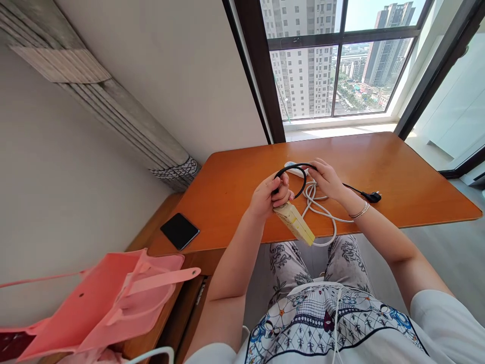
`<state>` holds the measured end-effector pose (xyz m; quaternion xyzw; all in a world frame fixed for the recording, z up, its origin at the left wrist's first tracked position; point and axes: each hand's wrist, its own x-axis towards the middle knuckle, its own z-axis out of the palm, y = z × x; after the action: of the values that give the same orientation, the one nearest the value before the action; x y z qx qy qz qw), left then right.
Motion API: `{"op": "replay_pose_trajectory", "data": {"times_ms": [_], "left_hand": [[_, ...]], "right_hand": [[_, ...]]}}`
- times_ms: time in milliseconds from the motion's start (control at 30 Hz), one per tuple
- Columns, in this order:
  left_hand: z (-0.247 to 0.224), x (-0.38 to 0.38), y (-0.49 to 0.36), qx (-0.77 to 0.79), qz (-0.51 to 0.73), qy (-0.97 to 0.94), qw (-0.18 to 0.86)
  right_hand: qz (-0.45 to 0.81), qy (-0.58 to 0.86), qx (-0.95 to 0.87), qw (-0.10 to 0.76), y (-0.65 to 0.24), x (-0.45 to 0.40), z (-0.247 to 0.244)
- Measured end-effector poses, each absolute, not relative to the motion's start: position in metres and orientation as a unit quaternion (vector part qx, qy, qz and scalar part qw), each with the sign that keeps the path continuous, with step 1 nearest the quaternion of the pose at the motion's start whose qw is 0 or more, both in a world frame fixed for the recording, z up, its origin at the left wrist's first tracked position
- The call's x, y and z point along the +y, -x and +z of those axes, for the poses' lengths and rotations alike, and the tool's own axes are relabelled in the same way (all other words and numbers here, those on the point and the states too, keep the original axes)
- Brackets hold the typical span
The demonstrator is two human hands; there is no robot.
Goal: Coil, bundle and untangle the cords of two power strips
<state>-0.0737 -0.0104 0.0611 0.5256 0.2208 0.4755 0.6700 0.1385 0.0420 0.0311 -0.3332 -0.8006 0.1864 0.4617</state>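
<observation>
My left hand [273, 196] is closed around a coiled part of a black power cord [299, 167]. Just under that hand hangs a yellowed block like a power strip [295, 223], tilted past the table's front edge. My right hand [325, 178] pinches the same cord at the right side of its loop. The cord's free end trails to a black plug [372, 197] lying on the table. Beneath my hands a white cable [312, 197] lies in loose loops, and one bend hangs over the edge. Behind them a white power strip [297, 171] is partly hidden.
The orange-brown wooden table [235, 192] reaches to the window [341, 76]. A black phone or tablet [179, 231] lies at its left front corner. An open pink bag [113, 298] stands at the lower left, near a grey curtain [132, 121].
</observation>
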Motion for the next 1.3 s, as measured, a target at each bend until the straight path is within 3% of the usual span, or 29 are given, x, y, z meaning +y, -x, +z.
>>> {"op": "replay_pose_trajectory", "data": {"times_ms": [167,800,1300], "left_hand": [[0.057,-0.007,0.071,0.233,0.45,-0.483,0.714],[0.059,-0.007,0.061,0.166,0.41,-0.528,0.725],[0.053,-0.007,0.057,0.207,0.444,-0.456,0.743]], "right_hand": [[0.185,0.307,-0.777,0.517,-0.141,0.031,0.041],[0.416,0.313,-0.709,0.476,-0.13,0.028,0.049],[0.362,0.337,-0.7,0.515,-0.123,0.016,0.051]]}}
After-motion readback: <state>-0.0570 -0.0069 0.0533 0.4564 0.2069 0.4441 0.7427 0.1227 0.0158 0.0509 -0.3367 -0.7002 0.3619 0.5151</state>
